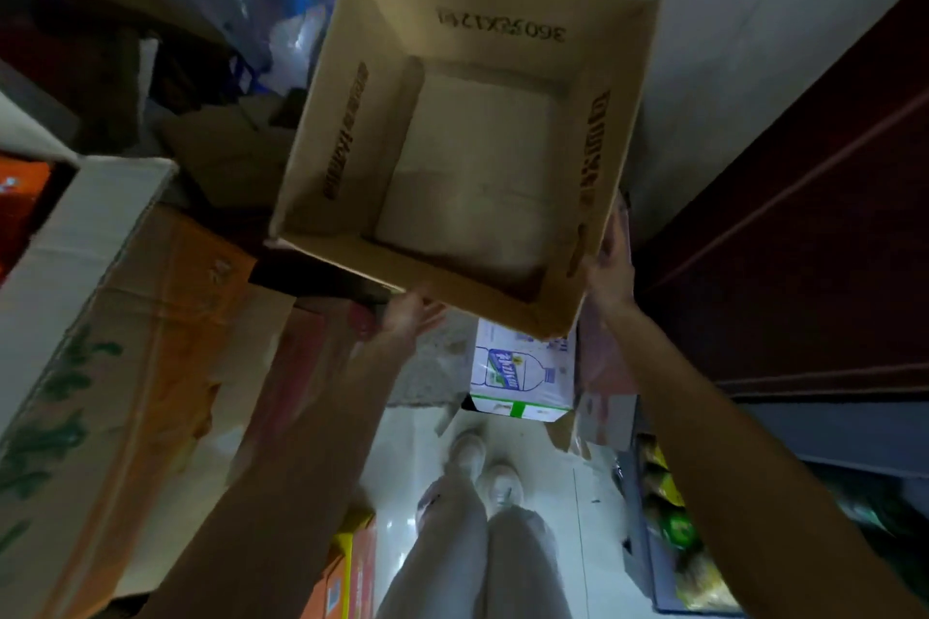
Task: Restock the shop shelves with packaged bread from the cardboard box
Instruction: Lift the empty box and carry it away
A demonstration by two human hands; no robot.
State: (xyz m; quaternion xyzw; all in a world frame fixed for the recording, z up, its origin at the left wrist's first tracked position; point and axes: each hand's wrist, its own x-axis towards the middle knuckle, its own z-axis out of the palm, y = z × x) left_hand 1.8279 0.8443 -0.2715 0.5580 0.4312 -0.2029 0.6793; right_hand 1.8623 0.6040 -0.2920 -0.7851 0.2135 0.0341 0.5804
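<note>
An open-topped cardboard box (pixel 352 126) hangs tilted in front of me over the floor. Only a pale sheet lies on its bottom, and I see no bread packs in it. My left hand (pixel 407 317) is under the box's near edge, palm up and fingers straight, touching or nearly touching it. Flat against the outside of the right wall by the near corner lies my right hand (pixel 611 266), fingers pointing up along the wall. The view is blurred.
Stacked cartons (pixel 115 342) fill the left side, with plastic bags and coloured boxes behind. A white water-bottle carton (pixel 523 377) stands on the floor below the box. A dark red panel (pixel 804 241) is on the right. Low shelves with snack packets (pixel 668 518) are at bottom right.
</note>
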